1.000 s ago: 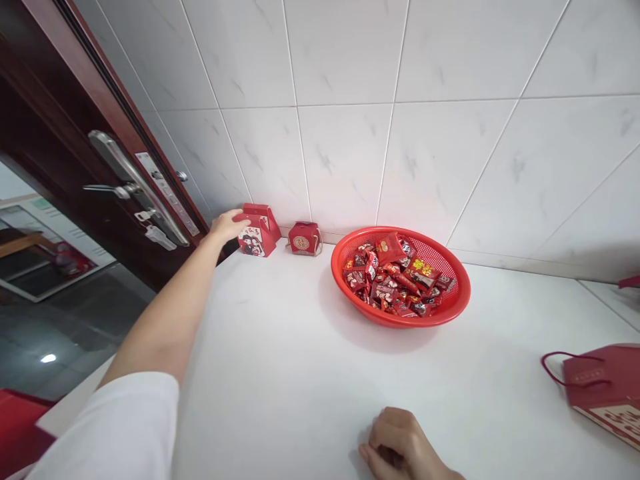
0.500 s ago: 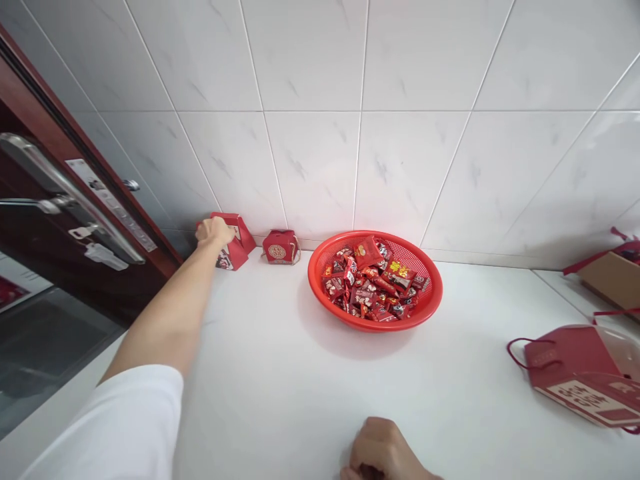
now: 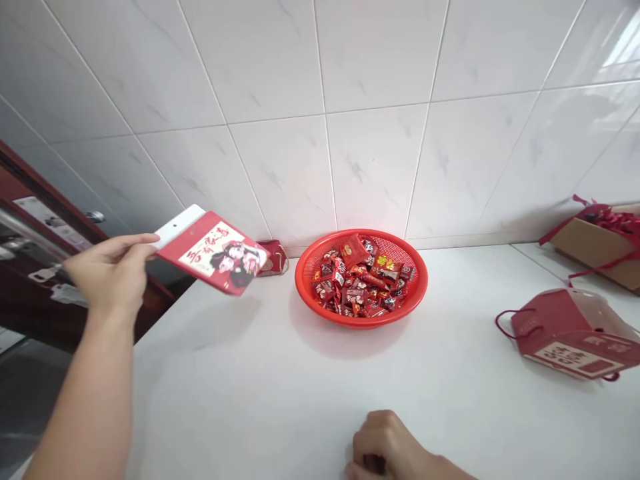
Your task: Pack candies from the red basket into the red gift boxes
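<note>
My left hand point(image 3: 117, 267) pinches the white top flap of a red gift box point(image 3: 215, 257) between thumb and fingers. The box is tilted above the counter at the left, its face printed with Chinese lettering and a cartoon couple. Partly behind it, a small dark-red gift box point(image 3: 273, 260) with a cord handle stands by the wall. My right hand point(image 3: 393, 450) rests on the white counter at the bottom, its fingers curled into a loose fist. A red plastic basket point(image 3: 363, 321) full of wrapped sweets point(image 3: 363, 280) sits in the middle, apart from both hands.
A larger red box point(image 3: 565, 333) with rope handles stands on the counter point(image 3: 280, 400) at the right. Behind it is a brown cardboard box point(image 3: 590, 247) with red ribbon. A tiled wall point(image 3: 370, 167) closes the back; a dark door with keys point(image 3: 43, 275) is at the left.
My left hand has lifted the red gift box away from the wall and brought it nearer, tilted. My right hand stays curled on the counter. The view has turned slightly.
</note>
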Tool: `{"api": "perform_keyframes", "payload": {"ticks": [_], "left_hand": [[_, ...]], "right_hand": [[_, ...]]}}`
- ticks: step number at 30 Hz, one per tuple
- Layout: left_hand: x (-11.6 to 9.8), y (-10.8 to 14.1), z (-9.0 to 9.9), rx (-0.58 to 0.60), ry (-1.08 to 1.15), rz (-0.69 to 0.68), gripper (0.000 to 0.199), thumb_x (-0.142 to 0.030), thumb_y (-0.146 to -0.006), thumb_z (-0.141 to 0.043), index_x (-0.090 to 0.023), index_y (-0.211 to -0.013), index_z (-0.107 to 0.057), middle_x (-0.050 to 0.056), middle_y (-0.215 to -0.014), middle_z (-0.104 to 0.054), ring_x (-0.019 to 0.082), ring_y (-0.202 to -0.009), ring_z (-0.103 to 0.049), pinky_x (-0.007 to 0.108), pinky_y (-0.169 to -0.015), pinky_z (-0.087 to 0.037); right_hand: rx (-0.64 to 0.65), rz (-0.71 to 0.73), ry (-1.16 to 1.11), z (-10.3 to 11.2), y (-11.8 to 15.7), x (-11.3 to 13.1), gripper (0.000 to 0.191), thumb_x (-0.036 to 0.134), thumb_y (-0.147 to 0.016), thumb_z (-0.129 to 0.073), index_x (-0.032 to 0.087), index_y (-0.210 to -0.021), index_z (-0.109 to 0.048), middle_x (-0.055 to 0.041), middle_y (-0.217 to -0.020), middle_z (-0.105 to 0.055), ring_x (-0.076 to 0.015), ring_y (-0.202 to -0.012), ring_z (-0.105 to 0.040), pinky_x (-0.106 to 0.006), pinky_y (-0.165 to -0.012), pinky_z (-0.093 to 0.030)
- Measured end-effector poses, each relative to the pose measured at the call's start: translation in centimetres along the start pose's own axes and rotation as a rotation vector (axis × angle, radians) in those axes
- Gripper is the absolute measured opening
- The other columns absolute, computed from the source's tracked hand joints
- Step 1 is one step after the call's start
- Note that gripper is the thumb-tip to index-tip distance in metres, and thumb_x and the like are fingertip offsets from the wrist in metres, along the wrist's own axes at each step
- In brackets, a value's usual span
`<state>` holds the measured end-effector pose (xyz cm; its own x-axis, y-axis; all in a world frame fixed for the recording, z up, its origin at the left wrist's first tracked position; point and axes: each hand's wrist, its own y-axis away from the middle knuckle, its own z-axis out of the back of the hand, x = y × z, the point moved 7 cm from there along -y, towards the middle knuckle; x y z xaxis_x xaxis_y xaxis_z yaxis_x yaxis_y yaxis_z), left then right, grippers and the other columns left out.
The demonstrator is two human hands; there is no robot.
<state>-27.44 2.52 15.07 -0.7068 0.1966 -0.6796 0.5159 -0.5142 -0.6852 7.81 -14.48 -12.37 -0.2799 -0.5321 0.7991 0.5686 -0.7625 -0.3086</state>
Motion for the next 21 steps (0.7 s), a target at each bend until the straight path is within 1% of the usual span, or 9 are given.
{"api": "perform_keyframes", "payload": {"ticks": [2, 3, 5, 7, 10, 13, 15, 17, 21], "left_hand": [[-2.0, 1.9, 1.2, -0.028, 0.196, 0.013, 0.012, -0.026, -0.060, -0.065, -0.025, -0.066, -0.076, -0.006, -0.064, -0.074, 0.021, -0.070, -0.069, 0.034, -0.075, -0.060], [-3.0, 2.9, 1.2, 0.027, 0.248, 0.033, 0.010, -0.026, -0.059, -0.067, -0.026, -0.063, -0.076, -0.006, -0.063, -0.073, 0.021, -0.068, -0.068, 0.034, -0.071, -0.059], [-4.9, 5.4, 0.2, 0.223, 0.270, 0.069, 0.008, -0.030, -0.060, -0.072, -0.027, -0.064, -0.079, -0.005, -0.067, -0.075, 0.023, -0.070, -0.069, 0.034, -0.066, -0.057], [-7.2, 8.3, -1.3, 0.442, 0.257, -0.007, 0.009, -0.032, -0.064, -0.071, -0.029, -0.064, -0.080, -0.002, -0.075, -0.078, 0.026, -0.078, -0.072, 0.035, -0.069, -0.058], [-10.5, 13.3, -4.1, 0.813, 0.374, -0.203, 0.012, -0.028, -0.073, -0.070, -0.031, -0.070, -0.082, -0.001, -0.077, -0.079, 0.022, -0.074, -0.072, 0.033, -0.069, -0.059], [-12.2, 17.3, -6.0, 1.027, 0.480, -0.295, 0.017, -0.021, -0.082, -0.066, -0.027, -0.079, -0.082, 0.002, -0.080, -0.079, 0.019, -0.073, -0.072, 0.030, -0.069, -0.059], [-12.9, 19.1, -6.9, 1.098, 0.530, -0.351, 0.019, -0.017, -0.087, -0.063, -0.024, -0.084, -0.081, 0.003, -0.083, -0.079, 0.018, -0.075, -0.072, 0.028, -0.071, -0.058], [-13.4, 20.3, -7.4, 1.131, 0.576, -0.401, 0.021, -0.014, -0.090, -0.061, -0.022, -0.089, -0.080, 0.004, -0.085, -0.079, 0.016, -0.076, -0.072, 0.027, -0.072, -0.058], [-13.8, 21.4, -8.0, 1.110, 0.619, -0.481, 0.022, -0.011, -0.092, -0.059, -0.020, -0.093, -0.080, 0.005, -0.089, -0.079, 0.015, -0.079, -0.073, 0.025, -0.074, -0.058]], "right_hand": [[-0.019, -0.061, -0.069, 0.5, -0.1, 0.2, 0.028, 0.021, -0.082, -0.065, 0.022, -0.059, -0.049, 0.0041, -0.053, -0.053, -0.0102, -0.052, -0.046, -0.022, -0.054, -0.040], [-0.020, -0.104, -0.115, 0.7, -0.2, 0.2, 0.027, 0.022, -0.083, -0.065, 0.022, -0.060, -0.050, 0.0037, -0.055, -0.052, -0.0100, -0.052, -0.046, -0.022, -0.052, -0.039], [-0.011, -0.206, -0.224, 1.2, -0.2, 0.0, 0.028, 0.029, -0.084, -0.066, 0.021, -0.061, -0.051, 0.0039, -0.056, -0.049, -0.0091, -0.052, -0.042, -0.021, -0.048, -0.035], [-0.047, -0.276, -0.306, 2.2, -0.4, -0.2, 0.033, 0.038, -0.087, -0.065, 0.020, -0.062, -0.051, 0.0048, -0.055, -0.044, -0.0083, -0.050, -0.036, -0.021, -0.045, -0.031], [-0.239, -0.263, -0.272, 5.8, -0.9, 0.3, 0.042, 0.048, -0.095, -0.057, 0.019, -0.064, -0.054, 0.0031, -0.054, -0.049, -0.0100, -0.053, -0.042, -0.023, -0.051, -0.037], [-0.488, -0.207, -0.195, 10.4, -1.3, 1.4, 0.047, 0.052, -0.099, -0.054, 0.020, -0.065, -0.055, 0.0001, -0.057, -0.057, -0.0125, -0.056, -0.050, -0.025, -0.055, -0.042], [-0.667, -0.170, -0.150, 13.6, -1.3, 2.2, 0.046, 0.052, -0.099, -0.056, 0.020, -0.066, -0.058, 0.0004, -0.057, -0.057, -0.0124, -0.054, -0.049, -0.025, -0.052, -0.040], [-0.771, -0.128, -0.110, 16.1, -1.4, 3.1, 0.043, 0.051, -0.099, -0.058, 0.020, -0.069, -0.060, 0.0005, -0.058, -0.058, -0.0123, -0.053, -0.049, -0.026, -0.051, -0.040], [-0.777, -0.102, -0.016, 19.4, -2.7, 4.3, 0.039, 0.050, -0.096, -0.062, 0.020, -0.072, -0.063, -0.0013, -0.064, -0.063, -0.0137, -0.057, -0.052, -0.027, -0.054, -0.044]]}}
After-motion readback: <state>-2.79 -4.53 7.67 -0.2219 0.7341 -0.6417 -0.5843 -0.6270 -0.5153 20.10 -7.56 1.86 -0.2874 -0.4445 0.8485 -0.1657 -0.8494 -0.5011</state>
